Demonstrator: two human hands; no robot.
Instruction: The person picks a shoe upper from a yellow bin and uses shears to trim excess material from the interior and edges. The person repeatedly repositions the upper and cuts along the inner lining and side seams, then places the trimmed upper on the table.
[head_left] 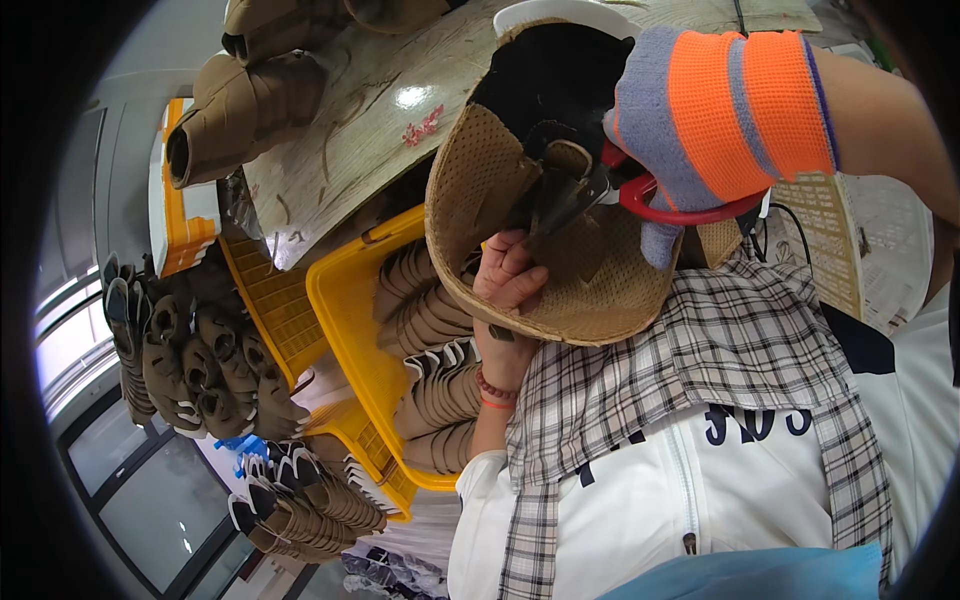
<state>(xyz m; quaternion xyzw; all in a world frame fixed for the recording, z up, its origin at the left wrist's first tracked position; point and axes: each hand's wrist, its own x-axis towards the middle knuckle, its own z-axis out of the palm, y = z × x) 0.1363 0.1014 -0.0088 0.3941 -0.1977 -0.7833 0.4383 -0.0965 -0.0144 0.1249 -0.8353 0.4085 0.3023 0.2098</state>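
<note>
- Snips [590, 195] with red handles sit clamped in the gloved right hand [700, 120], blades at a flap of the tan shoe upper [480, 180].
- Left hand [508, 275], bare, pinches the upper's lower edge from beneath, fingers closed on it, holding it up near chest height.
- Judgement: keep the mesh taut near the blades and the thumb clear of the cut line.
- Upper: perforated tan mesh, curved, dark lining; glove knit, orange and grey.
- Yellow crate [345, 300] beside it holds stacked uppers.
</note>
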